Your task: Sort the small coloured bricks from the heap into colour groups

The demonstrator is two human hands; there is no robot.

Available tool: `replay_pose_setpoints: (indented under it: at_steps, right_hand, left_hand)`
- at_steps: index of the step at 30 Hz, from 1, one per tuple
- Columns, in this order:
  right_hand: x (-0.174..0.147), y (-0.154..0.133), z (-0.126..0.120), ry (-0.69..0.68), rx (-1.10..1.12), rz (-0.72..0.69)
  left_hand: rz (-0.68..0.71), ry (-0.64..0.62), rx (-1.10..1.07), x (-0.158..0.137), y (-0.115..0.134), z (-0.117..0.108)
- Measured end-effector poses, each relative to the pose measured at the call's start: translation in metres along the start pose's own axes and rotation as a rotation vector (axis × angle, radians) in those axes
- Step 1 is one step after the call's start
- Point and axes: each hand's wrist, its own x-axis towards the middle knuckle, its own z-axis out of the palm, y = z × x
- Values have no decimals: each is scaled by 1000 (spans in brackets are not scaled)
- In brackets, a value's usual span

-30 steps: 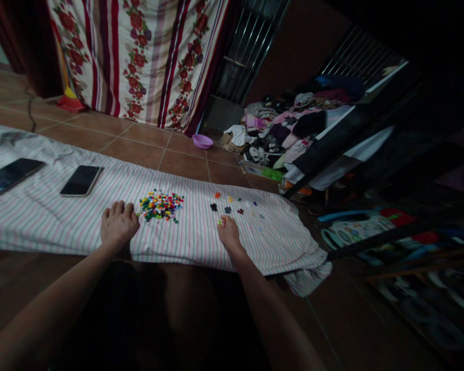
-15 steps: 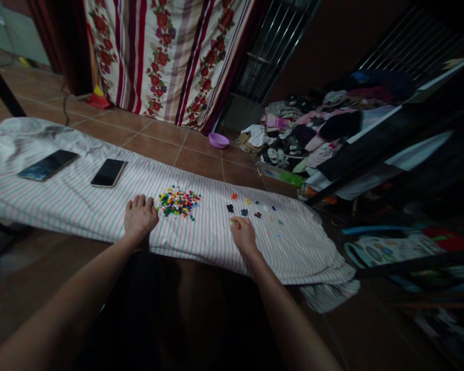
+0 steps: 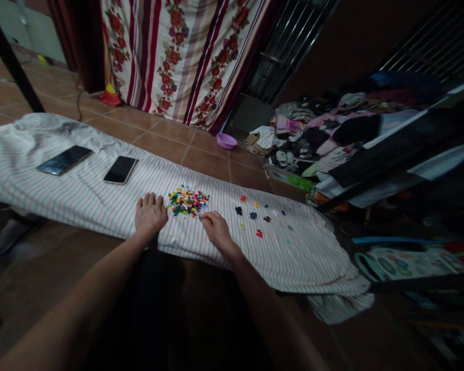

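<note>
A mixed heap of tiny coloured pieces (image 3: 187, 201), too small to name, lies on a striped cloth (image 3: 185, 239). My left hand (image 3: 150, 214) rests palm down and flat on the cloth, its fingertips at the heap's left edge. At the heap's lower right edge is my right hand (image 3: 215, 228), thumb and forefinger pinched at a small dark green piece; whether it is gripped I cannot tell. To the right, pieces lie in small one-colour groups: orange (image 3: 243, 198), black (image 3: 238, 211), grey-blue (image 3: 253, 215), brown (image 3: 267, 219), red (image 3: 259, 233) and yellow-green (image 3: 243, 226).
Two dark-screened devices, a tablet (image 3: 64, 159) and a phone (image 3: 120, 170), lie on the cloth at left. Beyond it, a purple basin (image 3: 227, 140) stands on the tiled floor near a clothes pile (image 3: 313, 129). A floral curtain (image 3: 178, 56) hangs behind.
My right hand has moved left from the sorted groups to the heap's edge. Yellow-green pieces now show where it was, and red ones are uncovered. My left hand stays put; the view has shifted slightly.
</note>
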Motion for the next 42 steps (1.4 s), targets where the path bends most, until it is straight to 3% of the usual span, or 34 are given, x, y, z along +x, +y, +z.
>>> replay_pose_setpoints:
  at_steps: [12,18,26,34,42]
  right_hand:
    - [25,-27,38,-111,-161,-32]
    - [24,-26,45,-60,-195,-13]
    - [26,-27,44,-72,-187,-42]
    - [21,-25,36,16,-54,-94]
    - [1,-16,26,135,14,13]
  left_hand:
    - [-11,1,14,1,0,3]
    - [-11,5,-20,1,0,4]
    - [-14,11,-19,0,0,3]
    - [-5,10,11,0,0,2]
    - [-9,-10,29,0,2,-3]
